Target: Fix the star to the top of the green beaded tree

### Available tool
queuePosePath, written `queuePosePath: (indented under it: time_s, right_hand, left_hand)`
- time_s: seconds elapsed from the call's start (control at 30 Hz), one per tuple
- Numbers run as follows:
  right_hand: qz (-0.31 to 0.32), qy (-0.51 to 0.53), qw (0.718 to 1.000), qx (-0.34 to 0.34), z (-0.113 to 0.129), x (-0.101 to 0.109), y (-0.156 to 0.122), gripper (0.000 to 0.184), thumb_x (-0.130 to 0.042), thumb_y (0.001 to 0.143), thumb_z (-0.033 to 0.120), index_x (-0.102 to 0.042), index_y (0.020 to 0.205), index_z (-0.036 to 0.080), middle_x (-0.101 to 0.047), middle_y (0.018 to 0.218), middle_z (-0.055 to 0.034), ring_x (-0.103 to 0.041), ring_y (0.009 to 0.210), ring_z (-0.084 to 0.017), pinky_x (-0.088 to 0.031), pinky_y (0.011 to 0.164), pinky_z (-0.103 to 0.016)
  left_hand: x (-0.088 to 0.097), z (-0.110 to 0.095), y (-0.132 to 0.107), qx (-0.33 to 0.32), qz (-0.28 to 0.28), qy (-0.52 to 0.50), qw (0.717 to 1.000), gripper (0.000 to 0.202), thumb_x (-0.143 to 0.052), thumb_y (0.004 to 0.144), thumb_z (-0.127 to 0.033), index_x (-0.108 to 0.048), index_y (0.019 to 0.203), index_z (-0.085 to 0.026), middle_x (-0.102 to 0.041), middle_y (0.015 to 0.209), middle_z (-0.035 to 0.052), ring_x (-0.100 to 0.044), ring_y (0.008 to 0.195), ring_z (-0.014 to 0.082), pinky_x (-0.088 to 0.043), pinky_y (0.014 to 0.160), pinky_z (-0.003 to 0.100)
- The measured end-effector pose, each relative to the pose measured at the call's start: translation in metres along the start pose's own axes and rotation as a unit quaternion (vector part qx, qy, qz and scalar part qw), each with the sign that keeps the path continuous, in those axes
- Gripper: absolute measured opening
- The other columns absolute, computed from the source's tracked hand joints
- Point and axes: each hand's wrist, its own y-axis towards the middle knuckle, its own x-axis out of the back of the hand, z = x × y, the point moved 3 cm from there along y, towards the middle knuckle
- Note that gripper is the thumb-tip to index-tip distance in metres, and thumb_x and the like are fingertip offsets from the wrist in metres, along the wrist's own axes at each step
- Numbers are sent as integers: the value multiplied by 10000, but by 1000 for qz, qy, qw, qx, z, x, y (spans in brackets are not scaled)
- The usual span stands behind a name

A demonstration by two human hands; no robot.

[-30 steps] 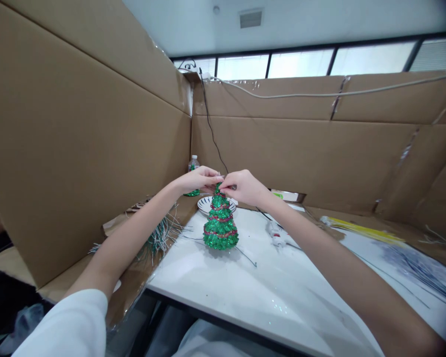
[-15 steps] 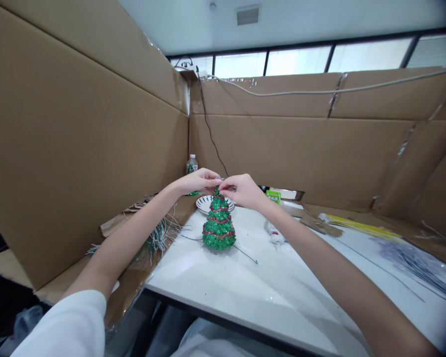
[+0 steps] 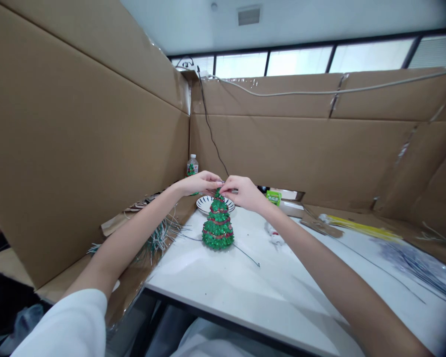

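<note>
A small green beaded Christmas tree [image 3: 218,229] with red garland bands stands upright on the white table [image 3: 208,282]. At its tip my left hand [image 3: 203,182] and my right hand [image 3: 244,192] meet, both with fingers pinched together. What lies between the fingertips is too small to make out, and the tree's top is partly covered by them. A thin dark green wire [image 3: 247,256] sticks out from beneath the tree on both sides. Just behind it sits a striped plate [image 3: 204,204], partly hidden by the tree and my hands.
Cardboard walls [image 3: 282,148] enclose the table at the left and back. Loose wire strands [image 3: 159,238] lie at the left edge. A plastic bottle [image 3: 192,164] stands in the back corner. Rightward are a green packet [image 3: 273,197], yellow strips [image 3: 360,225] and dark wires [image 3: 427,272].
The tree leans or shifts very slightly left at its base. Both hands stay pinched at its tip, a touch lower in view.
</note>
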Motion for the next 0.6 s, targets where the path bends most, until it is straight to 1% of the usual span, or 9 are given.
queuePosePath:
  time_s: [0.13,0.27,0.47,0.6]
  right_hand:
    - [-4,-1,1000,11,-3,-4,-2,182,-570,776,126,-744,806,167,-621,839,-44,-547,708,-104,-404,639,-233]
    - [6,-24,1000,16,-3,-6,-7,239,-537,778,122,-751,864,183,-621,855,-41,-513,670,-94,-376,606,-229]
    - [17,-83,996,28,0,-5,-19,314,-490,824,166,-736,1009,221,-635,880,-28,-511,668,-87,-375,641,-233]
    - [16,-106,994,37,-1,-6,-23,330,-486,832,184,-725,1054,233,-648,923,-26,-520,681,-88,-376,656,-235]
  left_hand:
    - [0,-1,0,4,3,-5,1000,279,-633,825,-373,-662,929,-117,-690,873,64,-654,774,118,-528,761,259]
    - [0,-1,0,9,-1,-9,1000,281,-639,821,-368,-665,948,-119,-694,891,69,-657,774,118,-529,766,263]
    - [1,-1,0,11,-6,-12,1000,259,-634,825,-357,-673,924,-121,-687,872,60,-648,756,108,-525,750,246]
    - [2,0,-1,13,-7,-12,1000,244,-632,827,-351,-673,919,-129,-687,873,57,-643,756,104,-525,762,249]
